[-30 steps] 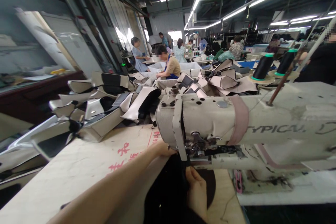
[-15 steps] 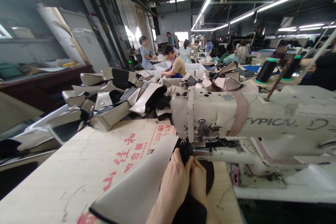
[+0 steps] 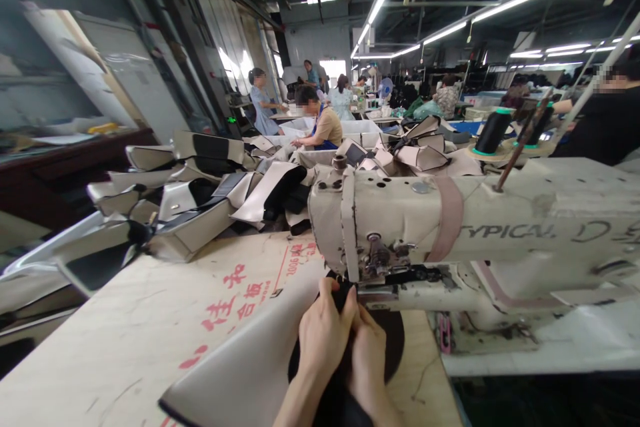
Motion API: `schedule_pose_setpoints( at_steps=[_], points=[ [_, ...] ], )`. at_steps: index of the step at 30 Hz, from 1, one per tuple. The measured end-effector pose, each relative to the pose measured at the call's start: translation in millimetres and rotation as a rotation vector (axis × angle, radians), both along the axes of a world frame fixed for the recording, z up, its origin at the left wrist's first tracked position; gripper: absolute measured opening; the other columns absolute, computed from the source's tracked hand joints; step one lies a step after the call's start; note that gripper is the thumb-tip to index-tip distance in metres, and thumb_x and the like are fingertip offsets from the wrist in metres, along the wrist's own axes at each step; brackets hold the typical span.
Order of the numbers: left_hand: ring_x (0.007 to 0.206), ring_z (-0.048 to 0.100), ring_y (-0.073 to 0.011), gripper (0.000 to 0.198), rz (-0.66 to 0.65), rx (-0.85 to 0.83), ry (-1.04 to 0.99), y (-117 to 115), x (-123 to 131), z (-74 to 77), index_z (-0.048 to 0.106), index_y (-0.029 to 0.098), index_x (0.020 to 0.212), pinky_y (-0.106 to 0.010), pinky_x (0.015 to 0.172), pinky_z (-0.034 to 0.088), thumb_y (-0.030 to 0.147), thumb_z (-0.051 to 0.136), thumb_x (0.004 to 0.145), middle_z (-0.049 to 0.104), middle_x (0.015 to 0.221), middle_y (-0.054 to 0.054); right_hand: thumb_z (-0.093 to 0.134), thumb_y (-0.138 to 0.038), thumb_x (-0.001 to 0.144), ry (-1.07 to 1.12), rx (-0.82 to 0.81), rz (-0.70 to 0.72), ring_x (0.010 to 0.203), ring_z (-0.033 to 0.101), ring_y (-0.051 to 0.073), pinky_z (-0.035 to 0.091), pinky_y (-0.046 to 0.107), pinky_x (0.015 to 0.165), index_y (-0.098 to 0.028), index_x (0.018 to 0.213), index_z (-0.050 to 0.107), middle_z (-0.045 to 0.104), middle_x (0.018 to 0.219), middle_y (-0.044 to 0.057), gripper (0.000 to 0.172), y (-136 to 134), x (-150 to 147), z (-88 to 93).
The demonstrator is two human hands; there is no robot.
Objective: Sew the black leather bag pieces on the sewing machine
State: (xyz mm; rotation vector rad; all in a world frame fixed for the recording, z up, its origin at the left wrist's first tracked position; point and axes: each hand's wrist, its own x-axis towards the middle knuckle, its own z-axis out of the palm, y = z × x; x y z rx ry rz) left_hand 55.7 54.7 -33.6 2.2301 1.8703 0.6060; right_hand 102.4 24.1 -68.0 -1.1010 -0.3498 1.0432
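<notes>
A pale grey bag piece with black edging [image 3: 245, 353] slants across the board, its upper end at the sewing machine's needle area. My left hand [image 3: 323, 333] is closed on the black fabric at that end, fingertips pinching just in front of the presser area. Beside it, my right hand [image 3: 369, 353] is also closed on the black fabric, thumb up and close to the left fingers. Black material [image 3: 395, 340] hangs out to the right and below both hands. The needle is hidden behind the fingers and machine head. The white sewing machine [image 3: 505, 207] stands at the right.
Under the work lies a plywood board [image 3: 150, 320] with red printing. Beyond it are piled similar beige and black bag pieces [image 3: 200, 220]. Black thread spools [image 3: 493, 132] stand behind the machine. A co-worker in a tan top [image 3: 327, 127] sits past the pile; more people are farther back.
The view has turned slightly, moving most things left in the picture. My right hand has drawn closer under the left fingers, its thumb now raised. Both hands keep hold of the bag piece.
</notes>
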Motion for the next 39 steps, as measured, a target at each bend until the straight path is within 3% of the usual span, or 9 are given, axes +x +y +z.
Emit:
schedule_pose_setpoints(
  at_steps=[4,7,12,17,20,29,39],
  points=[
    [0.055,0.058,-0.015,0.022,0.006,-0.077,-0.202,4.4,-6.7,-5.7,0.039,0.026,0.094,-0.022,0.056,0.041,0.046,0.038,0.087,0.051,0.061,0.007,0.063,-0.048,0.066,0.162,-0.033,0.019,0.077,0.062,0.023,0.048,0.027,0.067,-0.009,0.085,0.071,0.068,0.084,0.011,0.044,3.3,0.5,1.5],
    [0.051,0.054,-0.0142,0.019,0.034,-0.091,-0.223,9.2,-5.6,-3.5,0.039,0.026,0.09,-0.022,0.053,0.038,0.043,0.043,0.085,0.044,0.055,0.009,0.064,-0.047,0.065,0.18,-0.041,0.0,0.078,0.061,0.023,0.047,0.026,0.066,-0.009,0.084,0.072,0.068,0.083,0.011,0.044,4.8,2.0,8.8],
    [0.055,0.056,-0.0149,0.019,0.014,-0.107,-0.209,14.9,-4.5,2.3,0.041,0.025,0.089,-0.022,0.055,0.037,0.043,0.043,0.085,0.048,0.058,0.007,0.068,-0.042,0.061,0.211,-0.074,-0.028,0.081,0.06,0.023,0.047,0.026,0.066,-0.009,0.084,0.072,0.068,0.082,0.01,0.041,5.4,5.7,18.1],
    [0.058,0.059,-0.0153,0.019,0.009,-0.103,-0.192,16.0,-5.2,3.2,0.043,0.024,0.088,-0.022,0.053,0.035,0.043,0.043,0.085,0.055,0.064,0.005,0.07,-0.038,0.061,0.243,-0.066,0.04,0.084,0.06,0.022,0.046,0.025,0.067,-0.011,0.088,0.071,0.068,0.083,0.007,0.038,1.7,9.8,17.2],
    [0.06,0.06,-0.0154,0.02,0.0,-0.095,-0.186,16.7,-5.2,3.4,0.044,0.024,0.087,-0.022,0.052,0.034,0.044,0.042,0.086,0.057,0.067,0.004,0.069,-0.041,0.063,0.226,-0.084,0.048,0.08,0.06,0.021,0.045,0.024,0.06,-0.013,0.091,0.071,0.068,0.083,0.006,0.039,-1.1,10.3,14.7],
    [0.058,0.06,-0.0162,0.022,0.016,-0.081,-0.204,16.1,-6.3,1.1,0.045,0.024,0.082,-0.022,0.053,0.036,0.046,0.042,0.085,0.051,0.057,0.006,0.069,-0.047,0.062,0.165,-0.119,0.006,0.059,0.057,0.016,0.038,0.022,0.048,-0.012,0.083,0.072,0.068,0.074,0.005,0.041,-1.5,9.9,15.0],
    [0.056,0.059,-0.0158,0.021,0.037,-0.089,-0.2,19.6,-5.3,2.6,0.046,0.023,0.082,-0.022,0.051,0.034,0.044,0.044,0.085,0.05,0.055,0.006,0.071,-0.043,0.06,0.211,-0.148,-0.002,0.06,0.056,0.016,0.038,0.023,0.048,-0.011,0.088,0.071,0.068,0.077,0.005,0.042,1.7,10.0,11.5]
  ],
)
